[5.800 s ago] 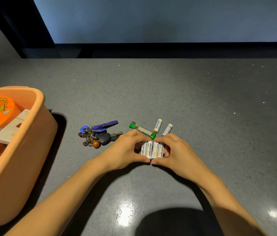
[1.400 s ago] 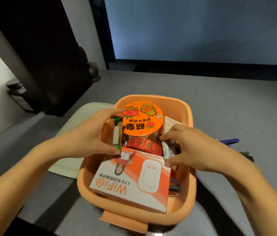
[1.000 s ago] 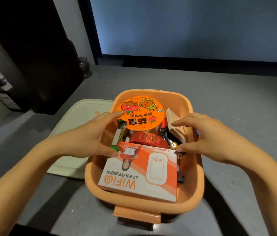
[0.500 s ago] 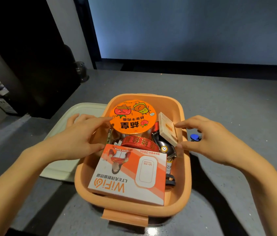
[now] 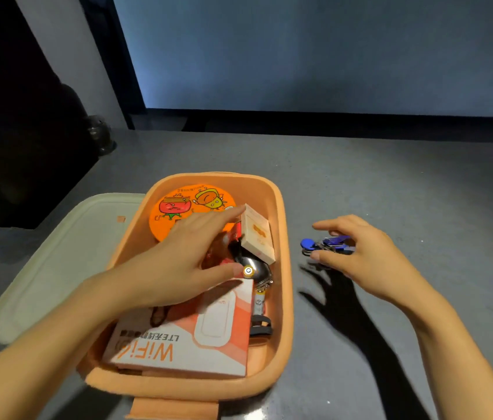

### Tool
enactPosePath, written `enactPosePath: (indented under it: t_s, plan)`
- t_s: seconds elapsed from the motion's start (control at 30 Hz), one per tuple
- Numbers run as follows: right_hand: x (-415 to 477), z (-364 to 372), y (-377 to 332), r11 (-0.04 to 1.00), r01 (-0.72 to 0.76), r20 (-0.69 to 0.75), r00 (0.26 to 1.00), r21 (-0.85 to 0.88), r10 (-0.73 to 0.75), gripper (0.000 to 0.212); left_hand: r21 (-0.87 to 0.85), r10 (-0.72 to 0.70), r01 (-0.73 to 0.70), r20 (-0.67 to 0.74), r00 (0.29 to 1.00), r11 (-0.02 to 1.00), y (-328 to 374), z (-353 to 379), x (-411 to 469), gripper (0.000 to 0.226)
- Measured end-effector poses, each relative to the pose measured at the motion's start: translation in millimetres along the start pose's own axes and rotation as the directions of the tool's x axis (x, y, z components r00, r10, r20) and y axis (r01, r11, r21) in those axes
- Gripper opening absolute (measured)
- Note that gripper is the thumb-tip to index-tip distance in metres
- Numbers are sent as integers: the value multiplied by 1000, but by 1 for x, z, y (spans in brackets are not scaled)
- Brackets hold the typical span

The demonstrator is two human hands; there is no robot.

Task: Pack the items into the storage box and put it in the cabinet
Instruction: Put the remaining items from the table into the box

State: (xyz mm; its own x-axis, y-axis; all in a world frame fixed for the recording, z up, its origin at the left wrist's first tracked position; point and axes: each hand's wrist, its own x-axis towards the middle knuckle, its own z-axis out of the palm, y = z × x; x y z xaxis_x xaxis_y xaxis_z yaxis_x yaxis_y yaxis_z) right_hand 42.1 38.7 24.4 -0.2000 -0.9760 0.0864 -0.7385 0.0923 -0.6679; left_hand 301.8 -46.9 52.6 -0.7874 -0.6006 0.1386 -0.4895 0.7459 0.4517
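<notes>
Lid point(image 5: 66, 256): one pale green plastic lid, a flat rounded rectangle with a raised rim, lying on the counter and touching the left wall of the box.
Counter point(image 5: 390, 183): one grey, matte, finely speckled stone-like surface carrying everything.
Left hand point(image 5: 178, 265): reaching over the box with fingers spread and flat, pinching nothing; the forefinger tip touches the top edge of the small carton, the thumb lies beside the metal-capped object.
Storage box point(image 5: 284, 298): one orange plastic tub, smooth, with rounded corners and a flat tab at the near end; it stands on the counter, uncovered.
Wifi box point(image 5: 190, 341): one glossy cardboard carton, orange and white, lying flat in the near half of the box.
Round lid point(image 5: 190, 204): one orange disc with two cartoon faces, on a container at the far end, partly under the left hand.
Small carton point(image 5: 255, 234): one cream cardboard block with an orange mark, leaning tilted against the right wall.
Dark object point(image 5: 251, 268): one shiny black piece with a round metal cap; its kind is unclear.
Battery point(image 5: 259, 301): one white cylinder visible beside the wifi box.
Keys point(image 5: 324, 244): one bunch, with a blue plastic round tag and blue-headed metal parts, on the counter right of the box.
Right hand point(image 5: 369, 256): curled over the keys, thumb and fingertips closing around the bunch.
</notes>
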Motion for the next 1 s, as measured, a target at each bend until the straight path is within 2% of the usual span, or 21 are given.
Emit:
enactPosePath:
  t_s: [0.17,0.33,0.43,0.5,0.57,0.67,0.73,0.83,0.93,1.0]
  plan:
    - [2,-18,64,992,-121,40,992,-40,122,56,28,-16,15,43,999,999,33,32,29,81]
    - [19,-12,114,989,-94,186,976,-114,114,79,86,-140,140,-12,990,986,49,50,41,83]
    - [34,3,121,992,-53,253,964,-112,80,93,84,-216,219,-42,976,972,58,53,39,83]
    - [42,14,122,984,-2,263,964,-179,50,95,89,-263,265,-37,964,960,63,54,36,85]
    - [48,22,122,963,48,229,973,-263,14,80,90,-310,311,-23,950,946,66,55,33,87]
    - [50,27,117,910,148,197,978,-387,-76,35,81,-348,348,-15,937,934,67,55,31,86]
    - [49,28,115,943,139,184,979,-301,-85,26,79,-359,359,-20,933,930,67,55,30,85]
    - [47,19,107,999,48,124,991,-23,-45,16,92,-370,370,-24,929,924,67,54,25,85]
    - [51,0,86,992,60,76,995,109,-68,14,48,-375,376,-40,926,925,65,47,17,84]
    - [54,-15,58,959,69,33,996,274,-81,12,39,-351,355,-74,933,934,62,39,11,82]
